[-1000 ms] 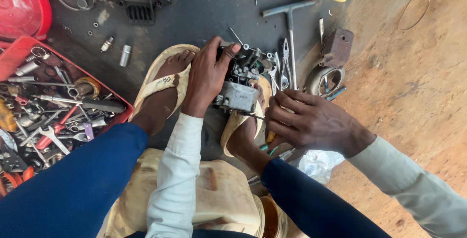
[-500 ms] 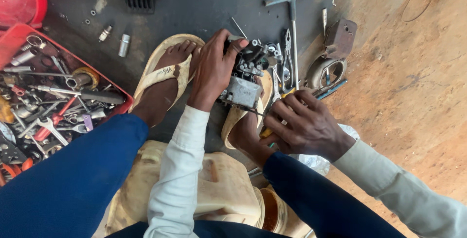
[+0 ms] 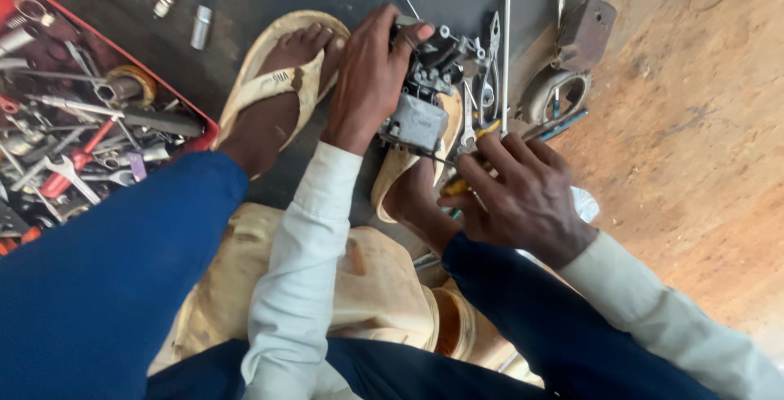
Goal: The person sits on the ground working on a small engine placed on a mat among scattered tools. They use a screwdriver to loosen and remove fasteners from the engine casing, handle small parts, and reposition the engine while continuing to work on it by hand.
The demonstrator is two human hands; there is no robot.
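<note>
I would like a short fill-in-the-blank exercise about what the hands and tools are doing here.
1. The left hand grips the top of a small metal ____.
2. The right hand holds a ____ with a yellow handle.
3. The red tray of tools lies on the person's ____ side.

Missing words: engine part; screwdriver; left

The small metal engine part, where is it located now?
In the head view the small metal engine part sits centre top, on the sandalled right foot, gripped from above by the left hand, with the right hand just below right.
</note>
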